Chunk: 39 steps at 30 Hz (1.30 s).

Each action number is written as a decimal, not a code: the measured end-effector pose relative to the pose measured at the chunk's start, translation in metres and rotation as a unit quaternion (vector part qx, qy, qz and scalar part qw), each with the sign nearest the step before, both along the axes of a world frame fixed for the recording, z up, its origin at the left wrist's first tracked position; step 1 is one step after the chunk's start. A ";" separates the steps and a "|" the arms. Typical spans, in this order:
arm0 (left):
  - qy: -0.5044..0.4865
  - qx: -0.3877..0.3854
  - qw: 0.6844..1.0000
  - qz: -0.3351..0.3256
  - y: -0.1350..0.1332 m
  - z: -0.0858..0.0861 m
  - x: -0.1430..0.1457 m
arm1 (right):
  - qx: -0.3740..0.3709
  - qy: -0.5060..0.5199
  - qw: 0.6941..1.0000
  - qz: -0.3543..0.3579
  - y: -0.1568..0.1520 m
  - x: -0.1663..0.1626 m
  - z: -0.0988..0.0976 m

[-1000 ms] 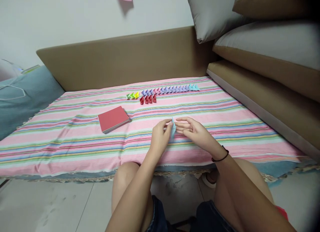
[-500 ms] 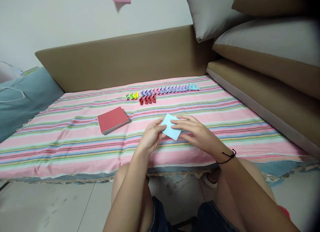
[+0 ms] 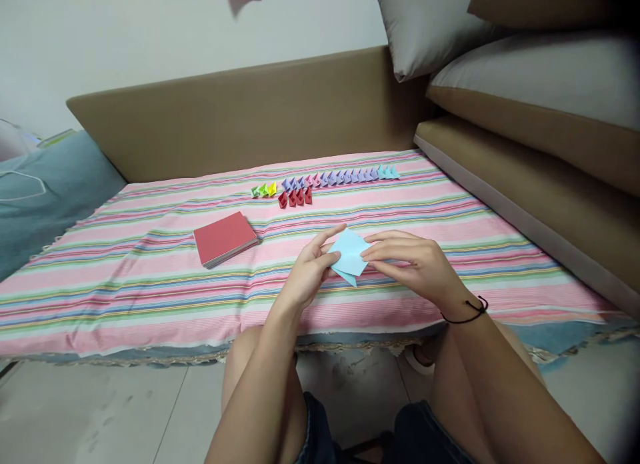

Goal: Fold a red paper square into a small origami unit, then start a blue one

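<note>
A light blue folded origami paper (image 3: 353,251) is held between my two hands above the striped cloth. Its layers stand apart, with a lower flap showing beneath the upper diamond. My left hand (image 3: 311,267) grips the left corner, thumb on top and fingers behind. At the right corner, my right hand (image 3: 417,264) pinches the upper layer between thumb and fingertips. Beyond the hands, a long row of small folded paper pieces (image 3: 340,179) in purple, pink and blue lies on the cloth. Several dark red folded pieces (image 3: 296,198) and a few green and yellow ones (image 3: 264,190) sit near it.
A stack of red-topped paper (image 3: 226,239) rests left of my hands on the striped cloth (image 3: 150,284). Behind stands a brown backrest (image 3: 250,117). Grey and brown cushions (image 3: 530,97) are piled on the right, and a blue-covered armrest (image 3: 55,197) is at the left.
The paper's layers have separated, so a lower flap now shows. My right hand has shifted right, from lying over the paper to pinching its right corner.
</note>
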<state>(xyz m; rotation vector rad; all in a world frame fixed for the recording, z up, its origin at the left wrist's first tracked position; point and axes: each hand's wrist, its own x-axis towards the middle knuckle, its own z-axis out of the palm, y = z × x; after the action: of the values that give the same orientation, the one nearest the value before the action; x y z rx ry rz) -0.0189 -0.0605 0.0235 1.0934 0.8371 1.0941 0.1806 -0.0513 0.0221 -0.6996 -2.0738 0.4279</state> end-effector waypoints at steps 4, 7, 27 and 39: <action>0.045 0.049 0.997 -0.035 -0.004 0.005 -0.002 | -0.026 0.032 0.999 -0.026 -0.002 -0.002 0.003; 0.118 0.100 0.986 -0.061 -0.005 0.009 -0.008 | -0.092 0.053 0.994 -0.029 -0.002 -0.002 0.005; 0.147 0.206 0.967 0.009 -0.004 0.003 -0.001 | -0.273 0.212 0.938 0.008 0.000 -0.010 -0.001; 0.136 0.248 0.958 0.054 -0.009 0.003 0.002 | -0.206 0.070 0.974 0.070 -0.006 -0.004 0.008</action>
<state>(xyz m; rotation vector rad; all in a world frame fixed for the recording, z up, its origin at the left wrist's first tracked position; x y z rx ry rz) -0.0169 -0.0693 0.0268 1.6615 0.8656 1.3039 0.1762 -0.0571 0.0305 -0.7390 -1.9232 0.9792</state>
